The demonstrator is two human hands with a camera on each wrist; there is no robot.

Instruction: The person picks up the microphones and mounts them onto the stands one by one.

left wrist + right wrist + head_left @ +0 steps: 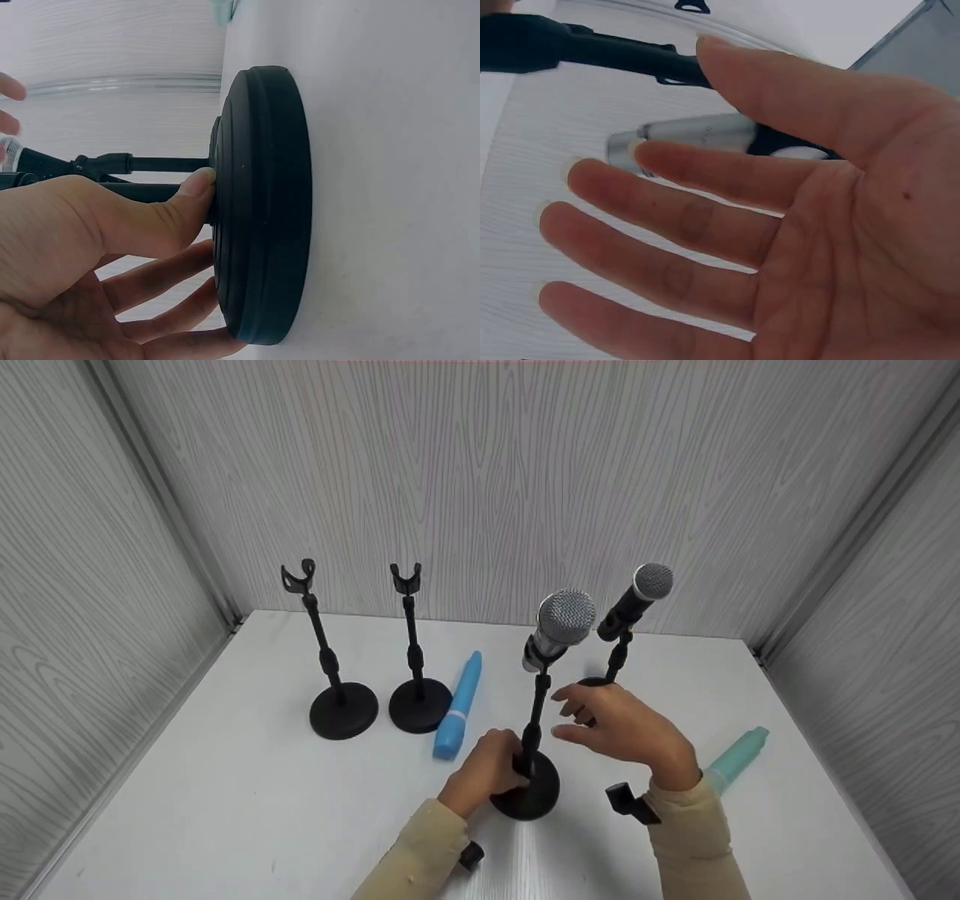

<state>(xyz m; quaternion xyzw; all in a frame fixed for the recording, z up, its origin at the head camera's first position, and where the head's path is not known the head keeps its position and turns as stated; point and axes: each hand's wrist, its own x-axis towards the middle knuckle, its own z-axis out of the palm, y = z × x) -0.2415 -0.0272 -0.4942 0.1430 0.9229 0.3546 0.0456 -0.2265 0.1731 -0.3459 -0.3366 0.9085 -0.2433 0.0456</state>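
While the left hand (486, 769) is gripping the microphone stand (538, 705) suitably low, lower centre, the right hand (626, 727) is hovering spread.

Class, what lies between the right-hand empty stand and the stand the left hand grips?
The head view shows a blue stick there, plus the left hand at the gripped stand.

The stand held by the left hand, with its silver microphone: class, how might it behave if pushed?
The stand probably stays stiff: its pole is straight. Pushed high, it may tip, since the silver microphone sits on top. Pushed low, it likely slides, given its wide round base.
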